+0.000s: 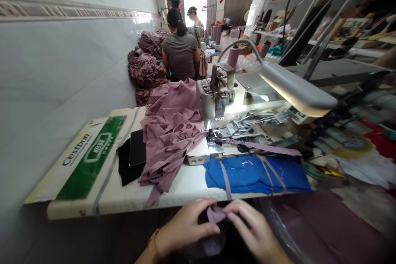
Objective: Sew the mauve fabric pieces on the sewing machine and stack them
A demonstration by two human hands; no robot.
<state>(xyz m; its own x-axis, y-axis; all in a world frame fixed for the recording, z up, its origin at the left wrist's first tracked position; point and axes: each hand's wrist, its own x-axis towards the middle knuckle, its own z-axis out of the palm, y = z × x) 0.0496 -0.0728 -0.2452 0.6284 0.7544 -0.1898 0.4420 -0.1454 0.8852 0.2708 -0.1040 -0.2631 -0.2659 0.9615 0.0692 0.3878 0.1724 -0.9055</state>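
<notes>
The left hand (185, 229) and the right hand (253, 231) pinch a small purple cloth piece (215, 214) just below the table (185, 183) edge.
It looks soft, light and floppy, so I think its edge is the best place to hold. The white table carries a blue cloth (247, 173), a purple heap (170, 132) and a sewing machine (213, 99). Another person (180, 51) sits farther along the shiny wall.

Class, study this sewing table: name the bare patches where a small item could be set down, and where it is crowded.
Bare: white tabletop between the mauve fabric pile and the blue cloth; also the front strip between the Cestbon board and black cloth. Crowded: around the sewing machine. Left hand and right hand pinch a mauve piece.
</notes>
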